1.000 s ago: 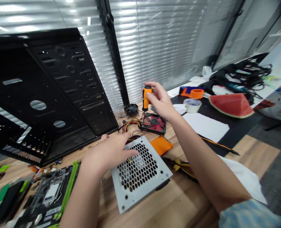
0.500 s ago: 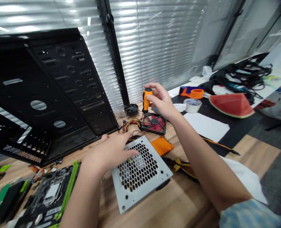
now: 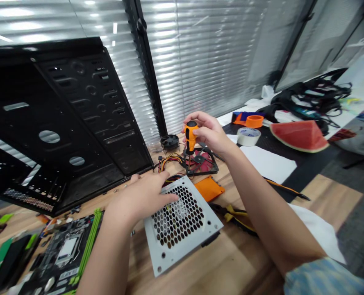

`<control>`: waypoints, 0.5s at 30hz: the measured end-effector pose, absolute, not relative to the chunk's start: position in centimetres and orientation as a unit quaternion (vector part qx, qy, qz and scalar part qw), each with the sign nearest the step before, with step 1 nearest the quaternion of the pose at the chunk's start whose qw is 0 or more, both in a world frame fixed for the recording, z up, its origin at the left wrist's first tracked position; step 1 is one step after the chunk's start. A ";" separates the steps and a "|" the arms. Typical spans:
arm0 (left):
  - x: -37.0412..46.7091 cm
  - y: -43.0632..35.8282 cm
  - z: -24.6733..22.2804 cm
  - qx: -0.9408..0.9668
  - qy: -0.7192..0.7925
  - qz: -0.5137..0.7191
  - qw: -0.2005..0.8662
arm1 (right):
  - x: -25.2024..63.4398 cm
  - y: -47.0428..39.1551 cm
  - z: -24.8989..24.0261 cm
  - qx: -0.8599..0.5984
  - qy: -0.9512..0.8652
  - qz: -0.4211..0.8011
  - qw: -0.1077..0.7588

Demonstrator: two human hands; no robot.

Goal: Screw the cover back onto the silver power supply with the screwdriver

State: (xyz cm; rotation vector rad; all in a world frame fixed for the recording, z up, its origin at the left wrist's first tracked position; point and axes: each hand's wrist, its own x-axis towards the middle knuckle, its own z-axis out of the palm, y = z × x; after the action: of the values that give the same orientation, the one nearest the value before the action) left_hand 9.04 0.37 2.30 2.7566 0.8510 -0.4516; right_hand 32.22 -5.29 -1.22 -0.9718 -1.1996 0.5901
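My right hand (image 3: 209, 130) is closed around the orange and black handle of a screwdriver (image 3: 190, 138). The screwdriver stands nearly upright, its shaft pointing down at the near left corner of a fan with red blades (image 3: 204, 164); whether the tip touches anything is unclear. My left hand (image 3: 142, 193) grips the left side of a grey computer power supply (image 3: 186, 241), thumb stretched over its honeycomb grille and the other fingers along the far edge. Coloured power cables (image 3: 172, 159) run out behind the power supply. An orange flat piece (image 3: 210, 188) lies to its right.
A black computer case (image 3: 108, 119) stands open at the left, with a motherboard (image 3: 67, 252) in front of it. Beside my right forearm lie yellow-black pliers (image 3: 235, 215) and white paper (image 3: 266, 162). Tape rolls (image 3: 249, 136) and a watermelon wedge (image 3: 299, 135) are farther right.
My right hand and the screwdriver have come down slightly, and the screwdriver has shifted a little to the right. My left hand stays in place on the power supply.
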 end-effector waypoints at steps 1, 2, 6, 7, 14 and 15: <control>9.1 0.3 2.3 0.939 0.288 -0.155 0.110 | 32.3 -5.4 -1.2 -0.428 -0.539 0.268 0.674; 9.1 0.3 2.4 0.939 0.286 -0.156 0.110 | 32.4 -5.4 -1.2 -0.424 -0.544 0.272 0.671; 9.0 0.2 2.5 0.939 0.286 -0.155 0.112 | 32.6 -5.6 -1.2 -0.409 -0.559 0.286 0.662; 9.0 0.2 2.5 0.939 0.286 -0.155 0.113 | 32.7 -5.7 -1.2 -0.407 -0.561 0.289 0.660; 9.0 0.5 2.2 0.940 0.284 -0.146 0.118 | 32.6 -5.8 -1.2 -0.432 -0.569 0.308 0.628; 9.1 0.5 2.2 0.942 0.281 -0.145 0.117 | 32.6 -5.8 -1.1 -0.436 -0.573 0.307 0.622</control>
State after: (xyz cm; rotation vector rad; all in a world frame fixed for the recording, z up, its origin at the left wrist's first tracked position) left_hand 9.06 0.49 2.18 2.7560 0.8215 -0.4241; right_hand 32.55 -5.81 -1.09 -1.0009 -1.3163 0.7055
